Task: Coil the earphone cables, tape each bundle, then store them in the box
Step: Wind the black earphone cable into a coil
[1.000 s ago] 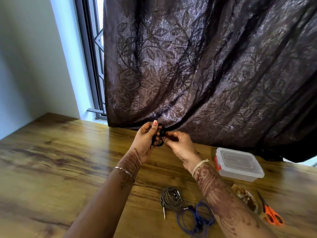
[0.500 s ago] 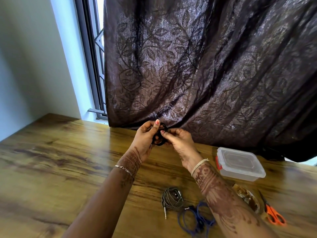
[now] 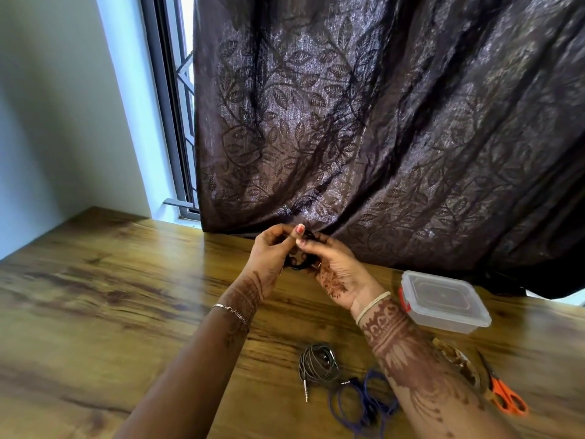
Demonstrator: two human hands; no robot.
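Observation:
Both hands are raised above the wooden table (image 3: 95,299) near the curtain's hem. My left hand (image 3: 272,251) and my right hand (image 3: 332,264) together hold a small black coiled earphone cable (image 3: 297,264), which their fingers largely hide. On the table nearer to me lie a grey coiled cable (image 3: 318,362) with its jack pointing at me and a loose blue cable (image 3: 357,403). A clear plastic box (image 3: 443,302) with its lid on and a red clip stands at the right. A tape roll (image 3: 459,362) lies beside my right forearm.
Orange-handled scissors (image 3: 503,394) lie at the right, near the tape roll. A dark leaf-patterned curtain (image 3: 380,122) hangs down to the table's far edge. A window frame (image 3: 167,106) and a pale wall stand at the left.
My hands have closed in on each other around the black coil, and my right hand has turned so that its palm faces me. The items on the table have not moved.

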